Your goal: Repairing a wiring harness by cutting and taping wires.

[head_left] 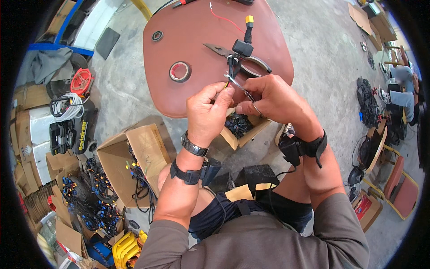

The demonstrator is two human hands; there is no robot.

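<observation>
- Two-digit grip: the left hand (208, 106) pinches thin wires (227, 84) of a black cable (232, 66) above a maroon seat's (161, 96) near edge.
- Silver scissors (241, 87) lie at the wires; a taut hold and shallow bite should spare neighbouring strands.
- The right hand (272, 101) wraps the handles.

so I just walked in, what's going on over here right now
A person is working on some wires over a reddish-brown seat. Their left hand pinches a thin cable, and their right hand holds a small silver scissors-like tool up to it; whether it is cutting is too small to tell. Pliers and a tape roll lie on the seat, and an open cardboard box of dark parts sits just below the hands in view.
</observation>
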